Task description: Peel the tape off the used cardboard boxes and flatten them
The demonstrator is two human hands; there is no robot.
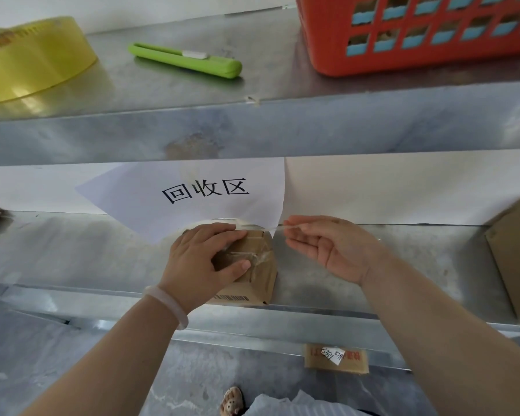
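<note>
Peeling stage; small box (263, 280) not yet flattened.
Left hand (201, 259) clamped it at front edge of shelf (403, 265); right hand (327, 247) pinched tape strip (278, 226) stretched off its top. More tape remained; flattening pending.

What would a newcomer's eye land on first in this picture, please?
Centre, on the lower shelf: the left hand holds a small cardboard box while the right hand pinches a clear tape strip stretched from it, below a paper sign. On the upper shelf, an orange basket sits right, a yellow tape roll left.
</note>
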